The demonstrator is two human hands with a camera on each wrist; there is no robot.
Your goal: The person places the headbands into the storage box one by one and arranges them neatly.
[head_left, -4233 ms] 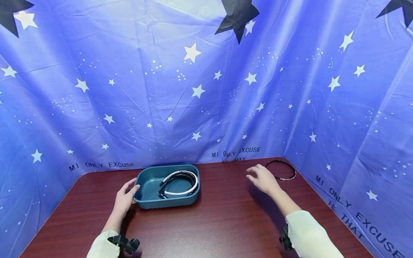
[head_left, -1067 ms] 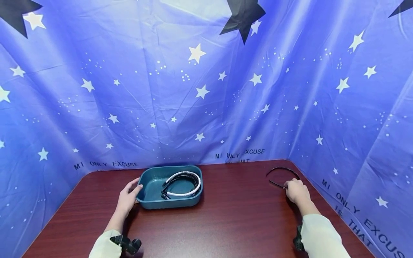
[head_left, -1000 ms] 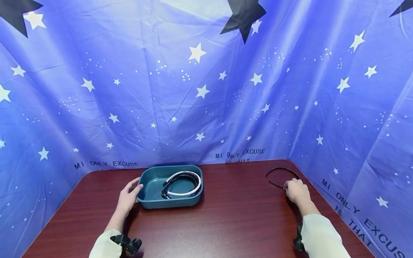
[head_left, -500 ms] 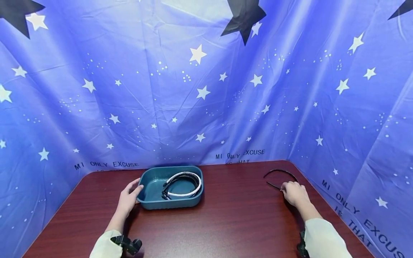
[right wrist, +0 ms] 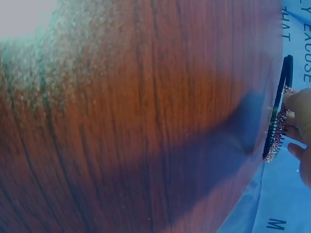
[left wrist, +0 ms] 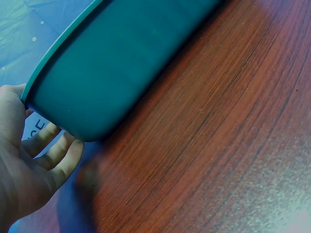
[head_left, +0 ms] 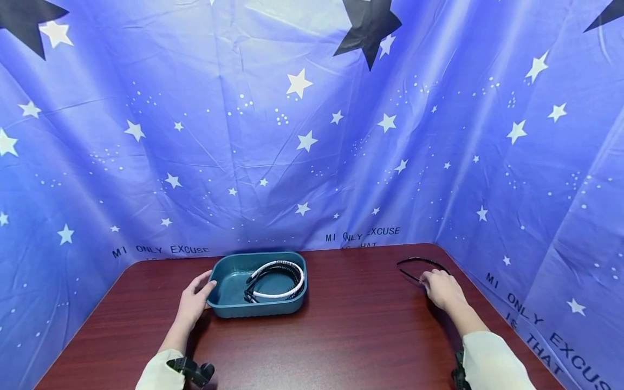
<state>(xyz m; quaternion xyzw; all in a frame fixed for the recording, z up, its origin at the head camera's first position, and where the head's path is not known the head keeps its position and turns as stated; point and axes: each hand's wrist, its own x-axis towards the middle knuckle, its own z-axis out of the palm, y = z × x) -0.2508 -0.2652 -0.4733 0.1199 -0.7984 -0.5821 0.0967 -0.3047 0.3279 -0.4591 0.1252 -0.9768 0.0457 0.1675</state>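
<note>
My right hand [head_left: 442, 287] pinches a dark headband [head_left: 408, 275] near the right side of the table. In the right wrist view the headband [right wrist: 276, 124] shows small comb teeth and pinkish beads, with the fingertips on its beaded stretch. My left hand [head_left: 192, 302] holds the left end of a teal plastic basin [head_left: 258, 310], thumb over the rim. The left wrist view shows its other fingers against the basin's lower outer side [left wrist: 97, 82]. Inside the basin, toward its right, lie a white headband [head_left: 273, 296] and black toothed headbands [head_left: 251, 293], overlapping.
The dark red wooden table [head_left: 312, 352] carries the basin at its back left. Blue curtains [head_left: 273, 162] with white stars hang along the back and both sides, close to the table's edges. A black wrist mount [head_left: 192, 371] sits on the left sleeve.
My right hand went right to the dark headband, took hold of it, then moved slightly left with it; the headband has tilted. The left hand stays on the basin.
</note>
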